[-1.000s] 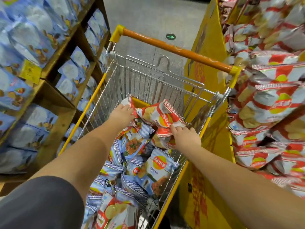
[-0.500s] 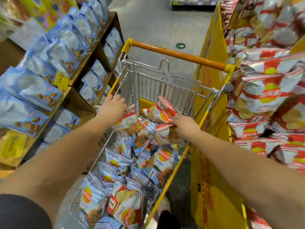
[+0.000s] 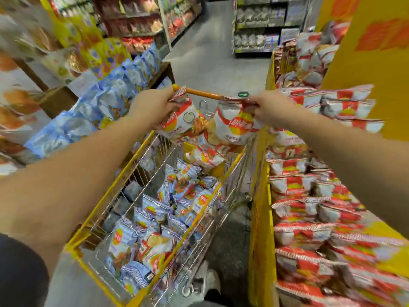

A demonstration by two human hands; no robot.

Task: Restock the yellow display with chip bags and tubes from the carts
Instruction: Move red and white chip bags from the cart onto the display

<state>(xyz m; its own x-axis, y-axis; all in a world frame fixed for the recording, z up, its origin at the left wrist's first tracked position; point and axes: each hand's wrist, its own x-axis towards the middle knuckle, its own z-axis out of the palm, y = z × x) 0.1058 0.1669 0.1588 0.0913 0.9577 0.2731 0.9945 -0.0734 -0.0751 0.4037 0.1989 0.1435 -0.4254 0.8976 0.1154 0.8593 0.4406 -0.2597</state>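
My left hand [image 3: 152,107] grips the top edge of a red-and-white chip bag [image 3: 181,122], lifted above the far end of the cart. My right hand [image 3: 271,108] pinches the top seam of a second red-and-white chip bag [image 3: 234,127] beside it. Both bags hang over the wire cart [image 3: 124,180], which holds several blue-striped and red chip bags [image 3: 177,200]. The yellow display [image 3: 261,218] stands to the right, its shelves stacked with red-and-white chip bags [image 3: 309,209].
A wooden shelf [image 3: 55,98] with blue snack bags [image 3: 115,89] lines the left side of the aisle. The cart's orange handle [image 3: 203,93] is at its far end. Grey floor [image 3: 212,54] and more shelving lie ahead. A shoe [image 3: 210,282] shows below.
Both hands have risen out of the cart, each lifting a red-and-white chip bag up to handle height. The view has tilted up along the aisle.
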